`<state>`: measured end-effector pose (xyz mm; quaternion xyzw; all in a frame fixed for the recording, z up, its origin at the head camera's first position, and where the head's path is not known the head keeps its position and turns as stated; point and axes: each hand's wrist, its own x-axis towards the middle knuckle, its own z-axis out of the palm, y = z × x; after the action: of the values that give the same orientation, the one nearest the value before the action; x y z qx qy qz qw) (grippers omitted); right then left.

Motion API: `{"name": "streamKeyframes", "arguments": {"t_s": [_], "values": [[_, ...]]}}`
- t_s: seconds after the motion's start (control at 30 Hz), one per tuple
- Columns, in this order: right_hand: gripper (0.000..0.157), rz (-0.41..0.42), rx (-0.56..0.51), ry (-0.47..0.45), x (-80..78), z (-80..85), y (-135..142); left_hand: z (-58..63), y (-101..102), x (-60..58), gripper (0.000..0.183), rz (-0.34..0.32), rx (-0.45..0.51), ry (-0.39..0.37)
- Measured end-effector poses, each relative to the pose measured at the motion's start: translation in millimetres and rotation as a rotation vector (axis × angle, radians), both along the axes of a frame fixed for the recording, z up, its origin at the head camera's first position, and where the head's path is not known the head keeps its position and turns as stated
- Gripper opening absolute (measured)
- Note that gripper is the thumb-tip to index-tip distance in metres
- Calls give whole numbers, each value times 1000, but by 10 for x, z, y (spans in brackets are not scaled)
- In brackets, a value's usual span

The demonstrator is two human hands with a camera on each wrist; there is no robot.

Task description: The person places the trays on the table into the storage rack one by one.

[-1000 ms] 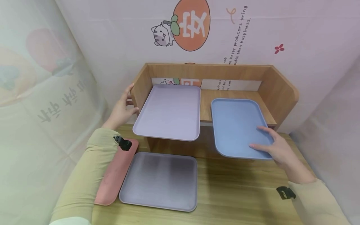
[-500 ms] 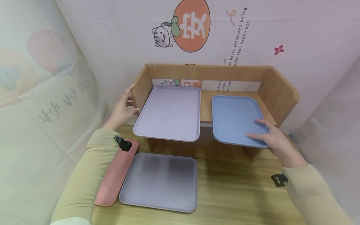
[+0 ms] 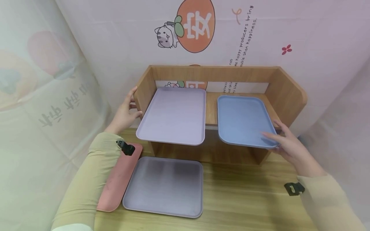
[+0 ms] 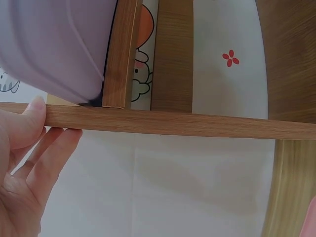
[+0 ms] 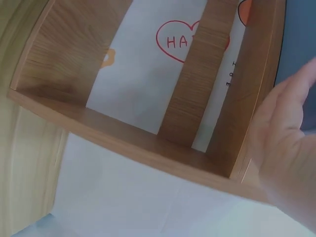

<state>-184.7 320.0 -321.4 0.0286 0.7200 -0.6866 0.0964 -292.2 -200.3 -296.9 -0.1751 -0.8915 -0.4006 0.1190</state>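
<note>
On the wooden shelf (image 3: 212, 112) lies a lilac tray (image 3: 174, 115), its near end overhanging the front edge. To its right lies a blue tray (image 3: 244, 120), also jutting past the shelf front. My left hand (image 3: 124, 114) holds the shelf's left side panel (image 4: 163, 123), thumb on the inner side and fingers on the outer. My right hand (image 3: 289, 144) is at the blue tray's near right corner, thumb over the top and other fingers at the side and below the edge. In the right wrist view the right hand (image 5: 286, 133) overlaps the shelf's right side.
On the table (image 3: 231, 195) in front of the shelf lies a greyish-purple tray (image 3: 164, 186). A pink tray (image 3: 118, 183) lies to its left, partly hidden by my left sleeve (image 3: 92, 173). A printed cloth (image 3: 254, 41) hangs behind the shelf.
The blue tray has slid farther back onto the shelf. My right hand has shifted from the tray's upper surface outward to its near right corner. My left hand stays on the side panel.
</note>
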Motion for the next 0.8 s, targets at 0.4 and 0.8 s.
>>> {"name": "streamKeyframes", "arguments": {"t_s": [0.4,0.8], "values": [[80,210,-745,49,269,-246,245,-15,-24,16,98,8,4,-13],[44,224,-897,79,306,-210,114,-2,7,11,97,-4,11,15]]}}
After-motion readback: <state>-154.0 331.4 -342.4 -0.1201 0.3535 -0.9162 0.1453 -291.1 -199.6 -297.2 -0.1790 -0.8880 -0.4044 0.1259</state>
